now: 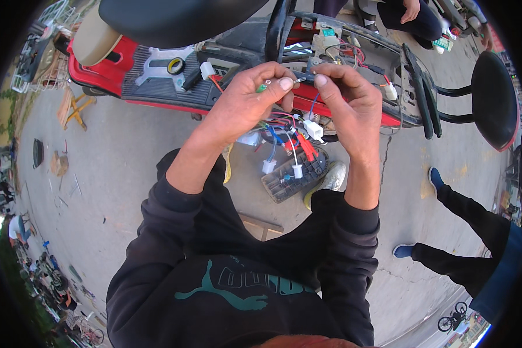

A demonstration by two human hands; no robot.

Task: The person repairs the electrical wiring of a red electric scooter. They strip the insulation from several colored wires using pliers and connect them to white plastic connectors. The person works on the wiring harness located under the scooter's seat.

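Over the red scooter [235, 51], left hand [243, 103] pinches a silvery terminal [300, 79] crosswise, facing right hand [352, 110], closed on a blue wire [314, 104].

The only view looks steeply down and slightly forward from the person's head through a wide fisheye lens. The sweatshirt [238, 319] sits very near, at lower centre; the left hand [252, 93] and right hand [351, 104] are close, at upper centre. Beyond them a scooter [238, 52] spans the top, and pavement [127, 156] curves toward the rim.
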